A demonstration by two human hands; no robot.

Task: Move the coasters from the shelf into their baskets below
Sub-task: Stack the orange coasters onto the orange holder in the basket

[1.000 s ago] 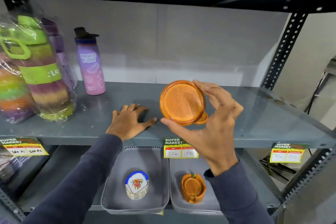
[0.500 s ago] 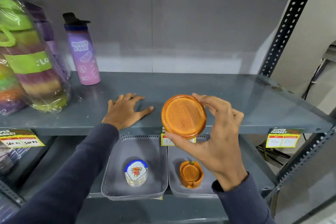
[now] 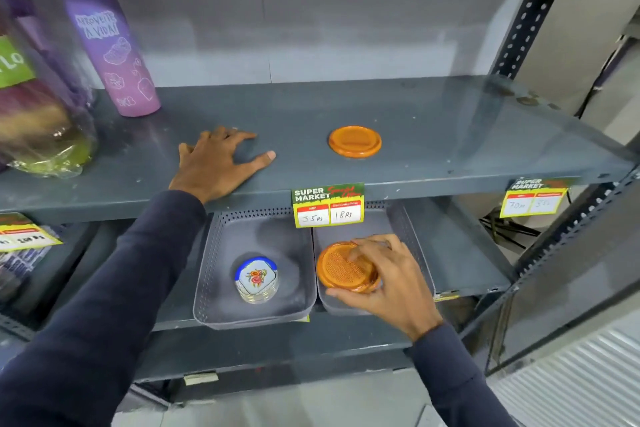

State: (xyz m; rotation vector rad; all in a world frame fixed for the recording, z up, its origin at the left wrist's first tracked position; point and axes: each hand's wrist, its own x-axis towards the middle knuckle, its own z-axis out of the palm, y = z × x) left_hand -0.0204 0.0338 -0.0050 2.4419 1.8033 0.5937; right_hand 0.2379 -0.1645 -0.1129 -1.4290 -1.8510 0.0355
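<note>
My right hand [image 3: 388,282] grips a round orange coaster [image 3: 341,269] by its rim, low inside the right grey basket [image 3: 412,246] on the lower shelf. The orange stack seen there before is hidden under it. A second orange coaster [image 3: 355,141] lies flat on the upper shelf [image 3: 450,135]. The left grey basket [image 3: 221,253] holds a stack of blue-rimmed white coasters with a flower print [image 3: 257,279]. My left hand [image 3: 218,163] rests palm down on the upper shelf's front edge, fingers spread, holding nothing.
A purple water bottle [image 3: 110,45] and plastic-wrapped coloured bottles [image 3: 38,107] stand at the upper shelf's left. Price labels [image 3: 328,204] hang on the shelf edge, partly over the baskets. A perforated metal upright [image 3: 530,7] borders the right side.
My right hand has carried the orange coaster from in front of the upper shelf down into the right basket. The view tilted down, showing another coaster on the shelf. My left hand stayed put.
</note>
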